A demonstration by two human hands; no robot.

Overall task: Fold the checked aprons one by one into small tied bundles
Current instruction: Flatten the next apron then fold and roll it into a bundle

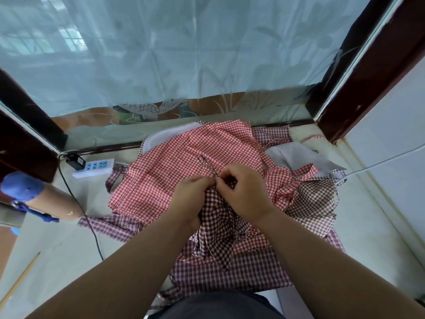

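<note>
Evidently we are tying — left hand [193,195] and right hand [244,192] both pinch the strap [207,165] of the dark apron [218,229] — next, it probably needs cinching.

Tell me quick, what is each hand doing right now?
Left hand: closed, pinching the apron strap.
Right hand: closed, pinching the same strap.

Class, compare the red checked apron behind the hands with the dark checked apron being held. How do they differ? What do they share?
The red checked apron is red and white; the dark checked apron is dark brown and white. The red one lies spread flat; the dark one is bunched. The left hand and right hand pinch the dark one, not the red. Both are checked.
</note>
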